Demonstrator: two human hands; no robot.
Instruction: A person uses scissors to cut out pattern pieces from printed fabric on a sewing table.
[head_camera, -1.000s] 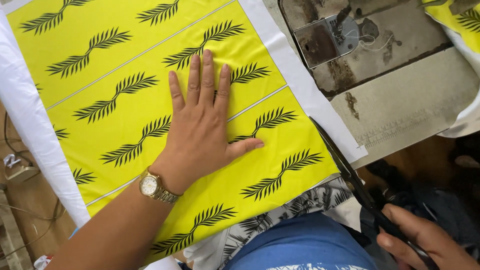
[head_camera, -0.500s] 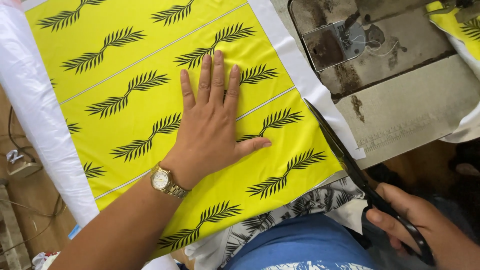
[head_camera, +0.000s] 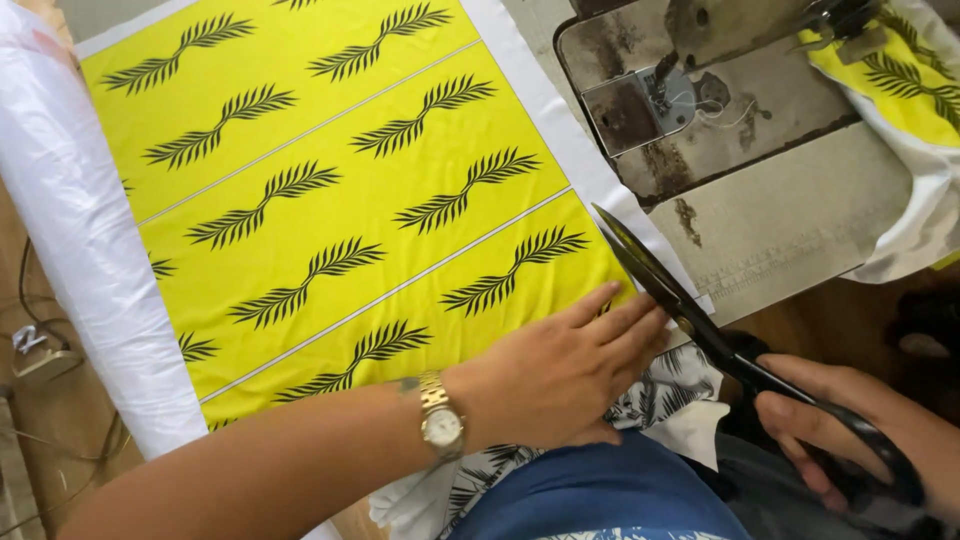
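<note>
the yellow leaf-printed fabric (head_camera: 330, 200) lies spread on the table (head_camera: 800, 240), left of the metal sewing machine plate (head_camera: 640, 110). the left hand (head_camera: 560, 375) rests on its near right edge, the black-handled scissors (head_camera: 700, 320) just right of it, held in the right hand (head_camera: 860, 430).

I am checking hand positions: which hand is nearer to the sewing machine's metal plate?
Right. The right hand holds the scissors below the metal plate; the left hand rests on the yellow fabric, lower left of it.

Matt yellow cloth (head_camera: 330, 200) with black leaf print and smooth white edging, dark dull-metal scissors (head_camera: 700, 320) at right, worn stained grey metal sewing-machine bed (head_camera: 760, 160) far right, shiny gold-toned metal wristwatch (head_camera: 440, 420) near.
</note>
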